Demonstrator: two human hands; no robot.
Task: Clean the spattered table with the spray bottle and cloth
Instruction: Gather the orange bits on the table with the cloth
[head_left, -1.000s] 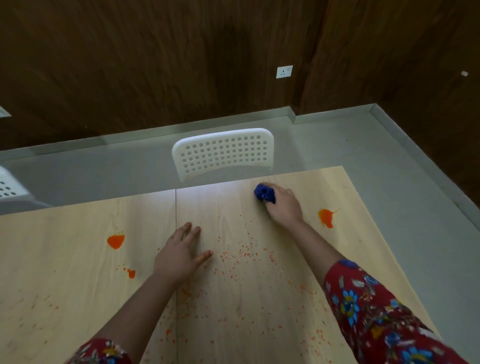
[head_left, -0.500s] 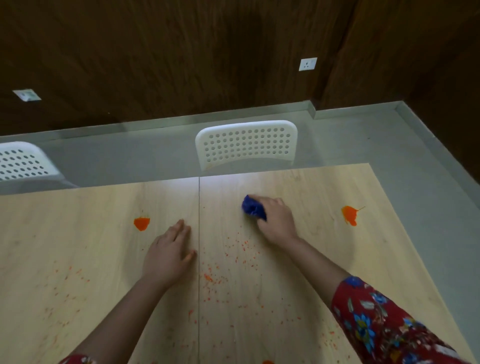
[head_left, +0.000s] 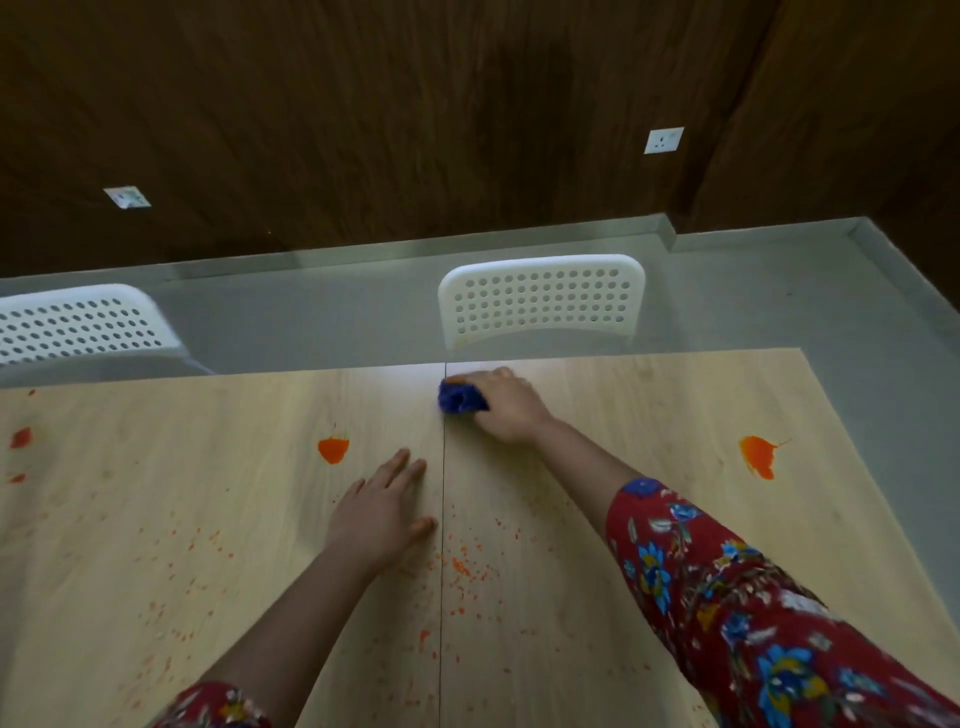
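My right hand (head_left: 506, 410) grips a bunched blue cloth (head_left: 460, 399) and presses it on the light wooden table (head_left: 156, 519) near the far edge, right at the centre seam. Flat on the table, fingers straight, lies my left hand (head_left: 382, 509), just left of the seam. An orange blob (head_left: 332, 449) sits beyond the left hand. Another orange blob (head_left: 758, 456) lies far right, and small red-orange marks (head_left: 21, 439) are at the far left. Fine orange specks (head_left: 460, 566) scatter across the near middle. No spray bottle is in view.
Two white perforated chairs stand behind the table, one (head_left: 540, 299) straight beyond the cloth and one (head_left: 78, 325) at the far left. Grey floor and a dark wooden wall with sockets (head_left: 664, 140) lie beyond. The table's right edge runs diagonally at right.
My right hand has slid the blue cloth leftward along the far edge to the centre seam. The left hand stays flat on the table. The view has swung to the left.
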